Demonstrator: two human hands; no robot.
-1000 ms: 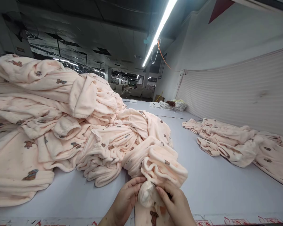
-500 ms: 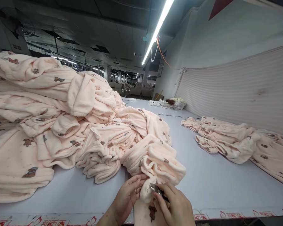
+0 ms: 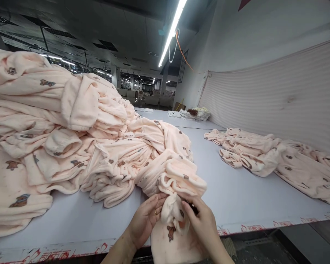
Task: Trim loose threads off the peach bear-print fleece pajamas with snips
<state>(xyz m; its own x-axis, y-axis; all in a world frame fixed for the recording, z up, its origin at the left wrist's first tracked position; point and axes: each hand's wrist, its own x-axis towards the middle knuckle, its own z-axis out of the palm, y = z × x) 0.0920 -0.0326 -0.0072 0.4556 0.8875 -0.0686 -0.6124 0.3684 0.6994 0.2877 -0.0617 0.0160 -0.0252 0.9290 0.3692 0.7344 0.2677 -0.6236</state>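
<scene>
A peach fleece garment with brown bear prints (image 3: 178, 242) hangs over the table's front edge, running up into a bunched fold (image 3: 178, 179). My left hand (image 3: 145, 218) pinches a puckered bit of this garment (image 3: 171, 211) from the left, fingers closed on the cloth. My right hand (image 3: 204, 225) is closed against the same spot from the right. A small dark tool (image 3: 193, 209), apparently snips, shows between its fingers.
A tall heap of the same fleece garments (image 3: 52, 139) fills the left of the white table (image 3: 236, 194). A lower pile (image 3: 277, 161) lies at the right by a striped wall covering (image 3: 277, 99). Folded stacks (image 3: 193, 114) sit far back. Floor (image 3: 304, 242) shows at bottom right.
The garment end has slid further down over the table edge. My right hand brought a small metal tool up to the puckered spot. The view has dipped down and shifted right.
</scene>
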